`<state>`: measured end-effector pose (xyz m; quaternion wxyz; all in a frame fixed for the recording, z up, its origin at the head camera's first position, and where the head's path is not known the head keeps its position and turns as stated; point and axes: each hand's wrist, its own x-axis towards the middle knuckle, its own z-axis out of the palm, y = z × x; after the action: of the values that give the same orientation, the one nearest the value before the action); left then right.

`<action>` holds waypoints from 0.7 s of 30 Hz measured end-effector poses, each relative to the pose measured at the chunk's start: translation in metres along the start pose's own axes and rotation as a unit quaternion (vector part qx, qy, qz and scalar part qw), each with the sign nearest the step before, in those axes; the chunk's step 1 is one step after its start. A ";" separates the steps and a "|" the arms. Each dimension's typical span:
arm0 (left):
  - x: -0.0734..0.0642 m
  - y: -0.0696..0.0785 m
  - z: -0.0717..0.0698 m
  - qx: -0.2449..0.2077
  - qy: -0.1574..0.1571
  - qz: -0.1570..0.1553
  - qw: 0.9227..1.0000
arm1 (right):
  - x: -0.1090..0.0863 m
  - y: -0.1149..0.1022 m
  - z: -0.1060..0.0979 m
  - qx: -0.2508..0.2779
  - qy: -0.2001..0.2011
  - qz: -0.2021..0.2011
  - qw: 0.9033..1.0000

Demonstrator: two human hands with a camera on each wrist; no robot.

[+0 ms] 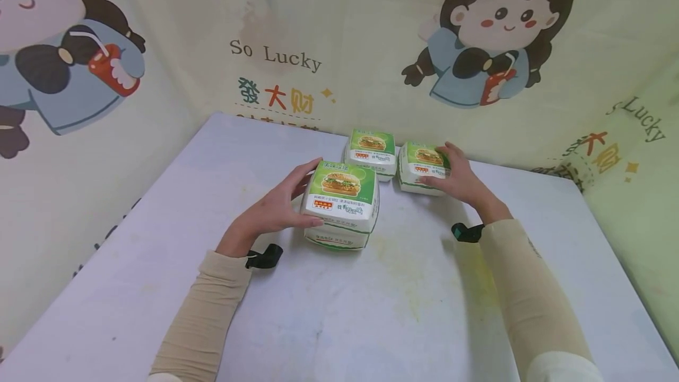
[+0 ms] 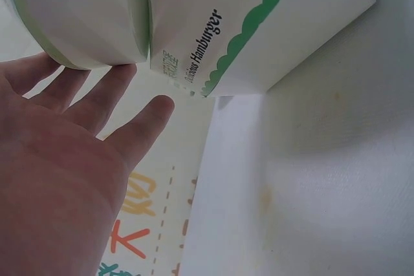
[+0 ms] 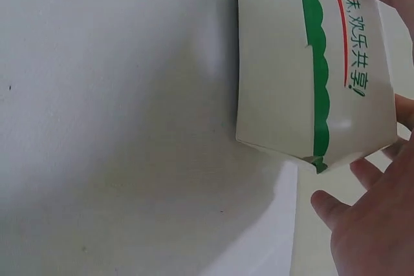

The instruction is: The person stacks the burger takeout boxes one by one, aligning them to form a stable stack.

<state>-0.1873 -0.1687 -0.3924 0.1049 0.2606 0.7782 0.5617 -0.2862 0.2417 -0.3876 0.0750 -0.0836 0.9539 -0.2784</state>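
Currently left hand (image 1: 273, 208) grips near green-and-white square cardboard burger box (image 1: 342, 205), front-left of matching back box (image 1: 372, 153); right hand (image 1: 462, 180) grips third box (image 1: 420, 165), right of back box.

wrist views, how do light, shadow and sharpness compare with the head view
Head view: bright, soft light, the near box clear except its smallest lettering; left wrist view: dimmer, the left hand shaded, "Hamburger" legible; right wrist view: broad, soft-edged shadow on the table, small pale highlight on the right box.
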 end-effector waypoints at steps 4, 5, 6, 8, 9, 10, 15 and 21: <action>0.000 0.000 0.000 0.000 -0.001 -0.004 1.000 | -0.001 0.002 -0.002 -0.008 -0.004 0.006 1.000; 0.000 0.000 0.000 0.000 -0.001 -0.005 1.000 | -0.002 0.002 -0.002 -0.007 -0.007 0.007 1.000; 0.000 0.000 0.000 0.001 -0.001 -0.008 1.000 | -0.002 0.003 -0.003 -0.010 -0.011 0.008 1.000; 0.001 0.000 0.001 0.002 0.000 -0.010 1.000 | -0.004 0.003 -0.003 -0.013 -0.016 0.007 1.000; 0.001 0.000 0.001 0.003 0.001 -0.011 1.000 | -0.005 0.002 -0.004 -0.014 -0.018 0.006 1.000; 0.001 -0.001 0.001 0.003 0.001 -0.012 1.000 | -0.006 0.002 -0.004 -0.016 -0.019 0.004 1.000; 0.001 -0.001 0.001 0.002 0.003 -0.012 1.000 | -0.010 0.003 -0.005 -0.013 -0.023 -0.005 1.000; 0.000 0.000 0.000 0.002 0.002 -0.012 1.000 | -0.013 0.004 -0.002 0.002 -0.013 -0.005 1.000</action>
<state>-0.1873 -0.1683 -0.3928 0.1094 0.2504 0.7829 0.5590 -0.2747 0.2491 -0.3868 0.0859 -0.0920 0.9519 -0.2795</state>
